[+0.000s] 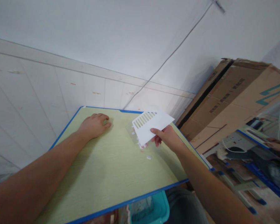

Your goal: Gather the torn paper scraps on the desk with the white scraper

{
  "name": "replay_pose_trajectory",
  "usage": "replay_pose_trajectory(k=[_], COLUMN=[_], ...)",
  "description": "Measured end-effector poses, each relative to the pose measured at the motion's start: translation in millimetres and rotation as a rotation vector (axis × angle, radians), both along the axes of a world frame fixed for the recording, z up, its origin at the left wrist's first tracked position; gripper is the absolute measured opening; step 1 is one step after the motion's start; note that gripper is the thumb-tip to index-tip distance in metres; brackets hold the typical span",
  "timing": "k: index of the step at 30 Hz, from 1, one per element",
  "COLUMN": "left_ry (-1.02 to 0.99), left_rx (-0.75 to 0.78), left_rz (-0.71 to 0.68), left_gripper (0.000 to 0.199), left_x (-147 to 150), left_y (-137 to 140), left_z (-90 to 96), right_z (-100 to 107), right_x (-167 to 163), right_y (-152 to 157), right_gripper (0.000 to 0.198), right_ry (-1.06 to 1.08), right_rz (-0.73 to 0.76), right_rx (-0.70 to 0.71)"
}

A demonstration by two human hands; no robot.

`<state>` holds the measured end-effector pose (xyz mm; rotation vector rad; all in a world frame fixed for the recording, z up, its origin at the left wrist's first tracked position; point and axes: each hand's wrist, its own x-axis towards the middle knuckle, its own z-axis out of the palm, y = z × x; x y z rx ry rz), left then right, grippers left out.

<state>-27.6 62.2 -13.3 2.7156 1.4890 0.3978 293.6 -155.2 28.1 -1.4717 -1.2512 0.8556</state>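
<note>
A white card with a row of slots cut along one edge (151, 124) is pinched at its near right edge by my right hand (164, 136), thumb on top. It is held above the desk, and the desk's colour shows through the slots. Under and beside the card lie small scraps of white paper (148, 157) and what looks like a clear plastic piece, partly hidden. My left hand (95, 124) rests on the far left part of the yellow-green desk (102, 174), its fingers slightly curled and apart, holding nothing.
The desk has a blue edge and stands against a white panelled wall (95, 77). A grey cable (163, 63) runs down the wall behind it. Large cardboard boxes (226, 96) lean at the right. Below the near edge sits a turquoise bin (162, 207). Another person's arm (278, 144) shows at far right.
</note>
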Motion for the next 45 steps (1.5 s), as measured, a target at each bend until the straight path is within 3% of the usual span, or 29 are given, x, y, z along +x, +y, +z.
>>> replay_pose_trajectory(k=[3, 5, 12, 15, 18, 24, 28, 35, 40, 45], left_ry=[0.012, 0.027, 0.037, 0.038, 0.026, 0.018, 0.074, 0.092, 0.072, 0.094], left_rx=[0.006, 0.01, 0.002, 0.007, 0.018, 0.026, 0.081, 0.049, -0.015, -0.045], left_rz=[0.0, 0.005, 0.01, 0.006, 0.002, 0.0, 0.02, 0.115, 0.168, 0.189], left_gripper=[0.076, 0.078, 0.082, 0.082, 0.078, 0.072, 0.067, 0.068, 0.07, 0.071], left_x=[0.2, 0.2, -0.2, -0.7, -1.3, 0.9, 4.7, -6.4, -19.4, -13.0], left_y=[1.2, 1.2, -1.2, 0.7, 3.2, -0.5, -13.4, -52.3, -68.6, -61.3], left_z=[-0.9, -0.6, 1.5, 0.5, -1.0, 2.2, 12.3, 19.7, 19.1, 29.0], right_z=[-6.5, -9.8, -12.1, -21.2, -36.5, -61.1, -59.7, -51.9, -52.0, -50.3], right_x=[2.7, -0.1, 1.2, 4.7, 4.5, 3.3, 1.5, -4.1, -6.2, -5.9], right_y=[-15.5, -12.1, 14.5, -5.3, -32.4, -54.2, -50.3, -55.5, -69.4, -69.9], right_gripper=[0.05, 0.047, 0.046, 0.033, 0.021, 0.033, 0.034, 0.009, 0.019, 0.025], right_ry=[-0.001, 0.004, 0.089, 0.152, 0.25, 0.35, 0.39, 0.366, 0.31, 0.226], right_rz=[0.155, 0.171, -0.089, -0.179, -0.229, -0.329, -0.372, -0.397, -0.387, -0.346], right_rx=[-0.12, -0.145, 0.065, 0.153, 0.148, 0.106, 0.064, 0.046, 0.031, 0.026])
